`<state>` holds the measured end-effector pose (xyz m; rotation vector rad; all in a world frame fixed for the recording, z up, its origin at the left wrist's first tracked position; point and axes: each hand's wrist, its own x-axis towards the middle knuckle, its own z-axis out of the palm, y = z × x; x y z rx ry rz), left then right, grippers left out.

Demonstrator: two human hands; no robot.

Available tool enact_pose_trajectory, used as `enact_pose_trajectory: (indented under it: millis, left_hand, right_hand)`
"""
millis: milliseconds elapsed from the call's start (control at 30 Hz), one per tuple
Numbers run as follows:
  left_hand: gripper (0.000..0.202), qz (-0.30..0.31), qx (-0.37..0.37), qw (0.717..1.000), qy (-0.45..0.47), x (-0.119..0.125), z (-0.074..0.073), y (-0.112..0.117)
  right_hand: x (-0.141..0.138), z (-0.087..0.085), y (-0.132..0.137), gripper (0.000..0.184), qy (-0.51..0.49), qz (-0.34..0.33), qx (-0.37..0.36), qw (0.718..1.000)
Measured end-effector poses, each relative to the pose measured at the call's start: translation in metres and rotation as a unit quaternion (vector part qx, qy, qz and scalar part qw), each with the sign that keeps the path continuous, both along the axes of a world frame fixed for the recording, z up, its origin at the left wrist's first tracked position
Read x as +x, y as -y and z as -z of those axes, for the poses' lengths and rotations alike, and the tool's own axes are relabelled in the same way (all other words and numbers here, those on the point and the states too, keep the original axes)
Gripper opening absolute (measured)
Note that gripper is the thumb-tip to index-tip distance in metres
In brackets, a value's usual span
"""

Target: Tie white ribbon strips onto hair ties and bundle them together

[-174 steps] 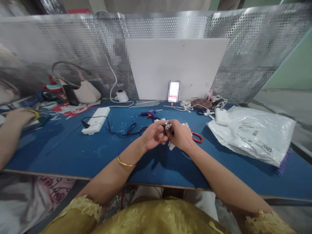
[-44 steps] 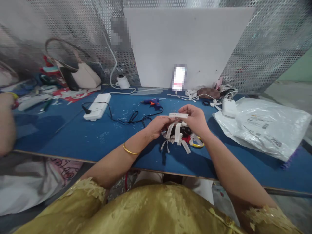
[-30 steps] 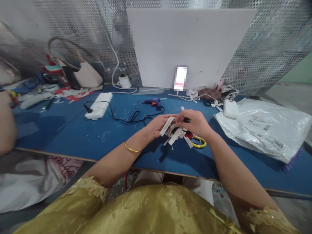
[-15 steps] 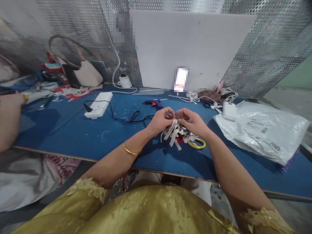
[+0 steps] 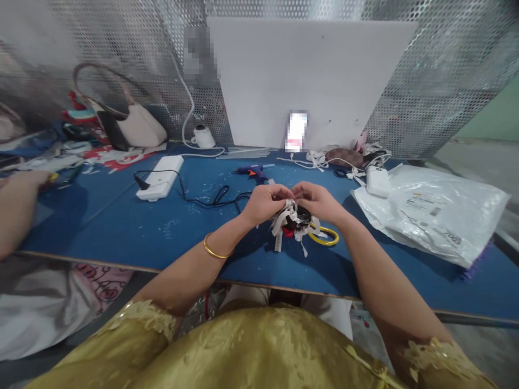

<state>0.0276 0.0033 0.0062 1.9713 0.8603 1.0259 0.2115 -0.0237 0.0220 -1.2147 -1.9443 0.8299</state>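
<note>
- The largest item before you is the blue table, its surface marked with small white scraps and scratches.
- A white board stands upright at the table's rear, against perforated metal sheeting.
- A white plastic bag lies on the table, well to the right of your right hand.
- Another person's hand is at the far left, well apart from your own two.
- A white power strip lies left of your left hand, well apart from it.
- Your left hand is curled inward, thumb and fingers drawn together in a pinch at the top of the bundle of strips.
- Your right hand mirrors it, thumb and bent fingers likewise pinching at the bundle's top.
- The bundle of strips, pale ends with black and red parts among them, is directly below and between your hands, near the table's front edge. Whether it rests on the table or is held clear of it cannot be told.
- A blue glue gun lies on the table just beyond your left hand.
- A yellow loop projects from the bundle's right side, below your right hand.
- Your fingertips meet or nearly meet; the exact piece between them is too small to identify.
</note>
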Motion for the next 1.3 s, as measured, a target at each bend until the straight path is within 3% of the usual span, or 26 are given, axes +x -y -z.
enact_pose_trajectory:
  millis: [167, 300, 433, 567, 667, 733, 833, 900, 1000, 1133, 1300]
  left_hand:
    - [0.025, -0.022, 0.219, 0.968, -0.117, -0.003, 0.004, -0.001]
    - [0.026, -0.044, 0.322, 0.929, -0.178, -0.004, 0.01, -0.001]
    - [0.023, -0.058, 0.348, 0.918, -0.179, -0.004, 0.01, -0.001]
    - [0.013, -0.06, 0.319, 0.93, -0.175, -0.005, 0.008, -0.002]
    - [0.012, -0.055, 0.3, 0.939, -0.16, -0.006, 0.008, -0.004]
    - [0.017, -0.044, 0.299, 0.942, -0.15, -0.007, 0.008, -0.005]
    - [0.029, -0.037, 0.303, 0.941, -0.143, -0.008, 0.009, -0.007]
    - [0.033, -0.044, 0.307, 0.94, -0.141, -0.007, 0.009, -0.007]
    - [0.032, -0.044, 0.312, 0.938, -0.145, -0.007, 0.01, -0.007]
    - [0.018, -0.052, 0.323, 0.929, -0.175, -0.007, 0.009, -0.006]
    - [0.016, -0.071, 0.376, 0.89, -0.247, -0.009, -0.001, -0.003]
  right_hand:
    - [0.001, 0.007, -0.004, 0.019, 0.046, 0.013, -0.024, 0.999]
    - [-0.001, 0.009, -0.005, 0.018, -0.027, 0.009, -0.082, 0.996]
    - [-0.005, 0.012, -0.003, 0.02, -0.148, 0.013, -0.163, 0.975]
    - [-0.009, 0.018, -0.004, 0.02, -0.201, 0.017, -0.174, 0.964]
    - [-0.011, 0.021, -0.006, 0.016, -0.147, 0.042, -0.111, 0.982]
    - [-0.011, 0.021, -0.006, 0.014, -0.06, 0.085, -0.008, 0.995]
    - [-0.01, 0.018, -0.005, 0.019, 0.051, 0.127, 0.131, 0.982]
    - [-0.009, 0.018, -0.005, 0.026, 0.073, 0.095, 0.138, 0.983]
    - [-0.007, 0.02, -0.007, 0.028, 0.065, 0.045, 0.091, 0.993]
    - [-0.003, 0.02, -0.009, 0.016, 0.102, 0.073, 0.122, 0.985]
    - [0.004, 0.012, -0.008, 0.016, 0.262, 0.152, 0.197, 0.932]
